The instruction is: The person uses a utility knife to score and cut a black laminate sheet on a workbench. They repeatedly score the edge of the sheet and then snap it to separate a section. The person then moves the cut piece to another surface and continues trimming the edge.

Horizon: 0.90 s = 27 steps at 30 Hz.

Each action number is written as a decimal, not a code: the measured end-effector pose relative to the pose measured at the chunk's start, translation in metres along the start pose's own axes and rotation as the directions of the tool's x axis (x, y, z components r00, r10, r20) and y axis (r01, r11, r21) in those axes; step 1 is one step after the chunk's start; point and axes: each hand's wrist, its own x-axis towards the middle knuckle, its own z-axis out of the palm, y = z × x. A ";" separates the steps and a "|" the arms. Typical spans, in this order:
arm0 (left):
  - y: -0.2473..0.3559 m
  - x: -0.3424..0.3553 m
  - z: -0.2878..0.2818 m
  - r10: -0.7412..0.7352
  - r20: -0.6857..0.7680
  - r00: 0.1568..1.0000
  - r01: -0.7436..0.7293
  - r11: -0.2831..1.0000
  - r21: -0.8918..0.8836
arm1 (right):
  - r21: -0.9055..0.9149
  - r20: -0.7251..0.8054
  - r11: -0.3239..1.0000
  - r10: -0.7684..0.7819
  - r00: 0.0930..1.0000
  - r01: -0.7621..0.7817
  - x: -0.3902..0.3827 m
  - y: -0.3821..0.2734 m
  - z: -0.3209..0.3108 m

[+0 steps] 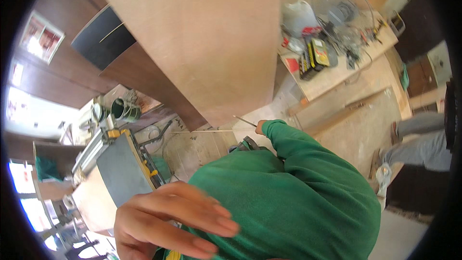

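A slim pointed tool (245,121) was gripped in the right hand (260,127), angled toward ten o'clock near the wooden panel (207,43). At seven o'clock, the left hand (161,216) was left with fingers loosely parted, nothing visibly held. Tool positioning was apparently underway; steady aim seemed called for.
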 end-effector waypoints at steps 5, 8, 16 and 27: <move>-0.036 0.060 0.027 0.201 0.480 0.854 -0.045 0.948 -0.316 | -0.097 0.125 0.977 0.202 0.971 -0.191 -0.015 0.067 0.053; -0.054 0.068 0.064 0.348 0.420 0.838 -0.129 0.875 -0.466 | -0.095 0.153 0.967 0.249 0.956 -0.237 -0.044 0.072 0.063; -0.044 0.080 0.054 0.361 0.433 0.826 -0.093 0.845 -0.526 | 0.085 0.045 0.958 0.271 0.962 -0.274 -0.045 0.082 0.064; -0.064 -0.223 -0.159 0.086 -0.924 0.372 0.426 0.869 0.252 | 0.198 -0.030 0.963 0.191 0.981 -0.182 -0.031 0.062 0.045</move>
